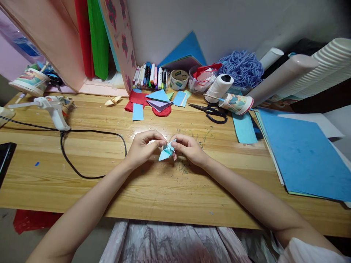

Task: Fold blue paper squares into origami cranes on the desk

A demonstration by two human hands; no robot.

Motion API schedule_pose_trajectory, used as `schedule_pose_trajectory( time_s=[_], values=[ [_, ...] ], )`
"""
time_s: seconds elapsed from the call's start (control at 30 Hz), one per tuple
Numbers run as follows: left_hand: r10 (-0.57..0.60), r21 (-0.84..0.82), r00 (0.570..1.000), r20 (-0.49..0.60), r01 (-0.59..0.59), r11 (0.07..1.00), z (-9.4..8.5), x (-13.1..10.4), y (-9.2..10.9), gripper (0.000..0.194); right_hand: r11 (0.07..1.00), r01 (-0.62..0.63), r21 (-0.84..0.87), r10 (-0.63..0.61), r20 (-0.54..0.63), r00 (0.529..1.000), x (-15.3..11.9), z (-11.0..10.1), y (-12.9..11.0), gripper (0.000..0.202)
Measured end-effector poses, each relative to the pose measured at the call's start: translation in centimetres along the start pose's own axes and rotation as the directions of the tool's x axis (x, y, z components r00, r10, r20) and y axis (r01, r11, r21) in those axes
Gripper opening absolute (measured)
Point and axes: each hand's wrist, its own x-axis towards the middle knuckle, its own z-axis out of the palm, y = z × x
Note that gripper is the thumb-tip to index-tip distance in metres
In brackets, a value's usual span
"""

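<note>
A small light-blue origami piece (166, 152), folded into pointed flaps like a paper crane, is held above the middle of the wooden table. My left hand (146, 145) pinches its upper left edge between thumb and fingers. From the other side, my right hand (189, 148) grips it with thumb and forefinger, and some fingertips show below the paper. The fingers cover part of the folds. Farther back, a cream-coloured folded paper crane (113, 100) lies on the table.
A white glue gun (53, 109) with a looping black cord (82, 177) lies left. Behind my hands are coloured paper pieces (159, 95), markers (152, 76), a tape roll (179, 79) and black-handled scissors (212, 111). Blue paper sheets (315, 157) cover the right side.
</note>
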Motion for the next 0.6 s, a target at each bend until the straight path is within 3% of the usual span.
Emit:
schedule_pose_trajectory(
  time_s=[0.17,0.37,0.5,0.6],
  values=[
    [0.025,-0.066,0.998,0.064,-0.021,0.998,-0.05,0.06,-0.09,0.019,1.000,-0.030,0.010,0.029,0.060,0.998,-0.10,-0.06,-0.03,0.027],
    [0.058,0.011,0.996,0.074,-0.059,0.998,-0.25,0.22,-0.20,0.022,0.997,0.035,-0.071,-0.034,0.012,0.999,-0.14,-0.12,0.11,0.025],
    [0.043,0.020,0.997,0.067,-0.044,0.999,-0.32,0.25,-0.24,0.022,0.974,0.071,-0.214,-0.084,-0.050,0.995,-0.35,-0.01,0.28,0.025],
    [0.000,0.098,0.999,0.044,-0.004,0.995,-0.15,0.28,0.01,0.021,0.887,0.117,-0.448,-0.210,-0.164,0.964,-0.52,0.00,0.48,0.022]
  ],
)
